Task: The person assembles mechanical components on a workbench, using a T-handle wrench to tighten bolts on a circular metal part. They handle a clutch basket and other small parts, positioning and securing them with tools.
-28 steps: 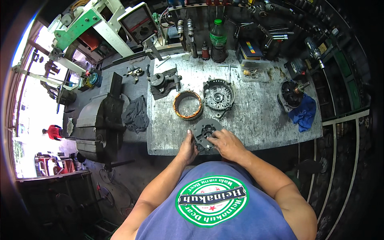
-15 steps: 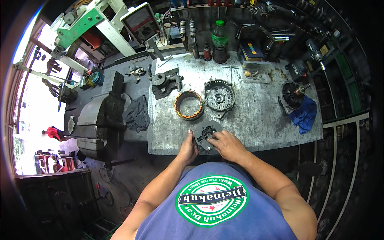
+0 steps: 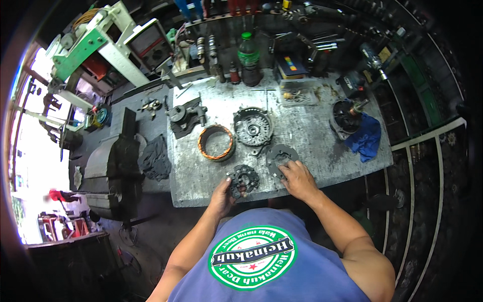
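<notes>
Table (image 3: pixel 322 143): scuffed grey metal top, the largest item, its near edge just in front of the person. Heavy dark vise (image 3: pixel 108 163) stands left of it, with a crumpled black cloth (image 3: pixel 155 160) between the two. At the table's right end, a bunched blue cloth (image 3: pixel 366 137) lies against a dark round assembly (image 3: pixel 345 117) with a shaft projecting from it. Green-capped bottle (image 3: pixel 248 56) upright at the back, left of a shallow clear tray (image 3: pixel 304 96) of small parts. Slotted round metal housing (image 3: pixel 253 128) lies near mid-table; copper-wound ring (image 3: pixel 216 144) just beside it, to the left and slightly nearer the person. Hands: both partly closed, each with a separate part. Right hand (image 3: pixel 302 183) has its fingers curled at the lower right edge of a flat grey disc (image 3: pixel 274 159), which is over the table, near the housing and on its near side; cannot tell whether the disc bears on the surface. Left hand (image 3: pixel 220 197) grips a smaller dark round part (image 3: pixel 245 177) with a central opening, thumb at its left edge, fingertips showing below, over the table's near edge. Disc and part are apart, a narrow gap between them.
</notes>
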Motion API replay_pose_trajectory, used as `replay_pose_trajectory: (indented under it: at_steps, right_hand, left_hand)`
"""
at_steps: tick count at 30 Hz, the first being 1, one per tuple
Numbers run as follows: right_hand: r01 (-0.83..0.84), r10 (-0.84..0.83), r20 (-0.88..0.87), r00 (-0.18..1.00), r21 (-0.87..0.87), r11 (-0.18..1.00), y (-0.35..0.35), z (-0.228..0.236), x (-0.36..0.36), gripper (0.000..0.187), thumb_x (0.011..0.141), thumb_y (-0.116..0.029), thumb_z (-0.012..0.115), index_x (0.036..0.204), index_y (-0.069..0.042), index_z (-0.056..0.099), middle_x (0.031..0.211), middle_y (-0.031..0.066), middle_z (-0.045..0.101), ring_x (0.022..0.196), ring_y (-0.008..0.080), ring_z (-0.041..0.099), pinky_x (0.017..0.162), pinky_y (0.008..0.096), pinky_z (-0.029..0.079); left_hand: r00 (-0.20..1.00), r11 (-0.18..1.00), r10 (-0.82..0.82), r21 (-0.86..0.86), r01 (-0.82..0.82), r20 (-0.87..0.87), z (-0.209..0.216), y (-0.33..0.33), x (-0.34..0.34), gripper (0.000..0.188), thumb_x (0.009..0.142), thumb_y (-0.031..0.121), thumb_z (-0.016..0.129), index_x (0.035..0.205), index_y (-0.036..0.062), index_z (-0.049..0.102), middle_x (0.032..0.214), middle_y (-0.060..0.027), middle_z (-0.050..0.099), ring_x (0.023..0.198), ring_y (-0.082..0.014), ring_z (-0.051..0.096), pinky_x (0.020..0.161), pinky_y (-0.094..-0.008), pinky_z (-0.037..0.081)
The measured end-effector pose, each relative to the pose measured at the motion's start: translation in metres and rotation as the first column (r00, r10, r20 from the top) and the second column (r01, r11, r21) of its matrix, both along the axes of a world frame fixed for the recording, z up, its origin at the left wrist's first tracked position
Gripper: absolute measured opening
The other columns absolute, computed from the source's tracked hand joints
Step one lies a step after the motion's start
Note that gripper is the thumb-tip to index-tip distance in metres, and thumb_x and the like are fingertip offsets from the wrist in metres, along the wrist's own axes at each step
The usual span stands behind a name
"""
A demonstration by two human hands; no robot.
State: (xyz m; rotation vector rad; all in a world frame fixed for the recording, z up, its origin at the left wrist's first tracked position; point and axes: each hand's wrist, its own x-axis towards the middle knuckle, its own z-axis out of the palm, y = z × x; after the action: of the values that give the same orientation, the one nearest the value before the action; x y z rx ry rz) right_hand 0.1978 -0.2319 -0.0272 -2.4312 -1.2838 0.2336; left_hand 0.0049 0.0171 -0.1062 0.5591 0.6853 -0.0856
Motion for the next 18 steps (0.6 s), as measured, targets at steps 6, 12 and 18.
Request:
replay_pose_trajectory:
  at_steps: [6, 12, 18]
  right_hand:
    - [0.222, -0.221, -0.124, 0.967, -0.004, 0.975, -0.015, -0.01, 0.053, 0.035, 0.095, -0.017, 0.077, 0.126, -0.002, 0.075, 0.117, 0.0207, 0.07, 0.111, 0.0424, 0.069, 0.095, 0.0532, 0.056]
    - [0.29, -0.286, -0.06, 0.956, 0.079, 0.954, 0.03, -0.05, 0.123, 0.023, 0.093, -0.008, 0.07, 0.113, 0.001, 0.075, 0.108, 0.0257, 0.07, 0.104, 0.0478, 0.069, 0.092, 0.0538, 0.056]
    - [0.306, -0.307, -0.021, 0.952, 0.176, 0.936, 0.038, -0.05, 0.122, 0.026, 0.088, 0.002, 0.063, 0.109, 0.002, 0.078, 0.104, 0.0238, 0.072, 0.1, 0.044, 0.072, 0.09, 0.0515, 0.058]
  left_hand:
    - [0.99, 0.983, -0.016, 0.182, -0.009, 0.139, 0.012, -0.002, -0.001, 0.044, 0.101, 0.018, 0.063, 0.142, 0.0043, 0.056, 0.131, -0.0123, 0.069, 0.113, -0.0235, 0.069, 0.102, -0.0422, 0.058]
    - [0.998, 0.965, -0.006, 0.261, -0.008, 0.055, 0.007, 0.0, -0.007, 0.051, 0.096, -0.001, 0.065, 0.145, 0.0042, 0.054, 0.126, -0.01, 0.07, 0.11, -0.018, 0.07, 0.095, -0.0302, 0.058]
    - [0.998, 0.924, -0.003, 0.383, 0.026, -0.06, 0.003, -0.004, -0.014, 0.07, 0.107, 0.002, 0.063, 0.168, 0.0028, 0.03, 0.133, -0.0111, 0.068, 0.117, -0.0197, 0.069, 0.103, -0.0417, 0.061]
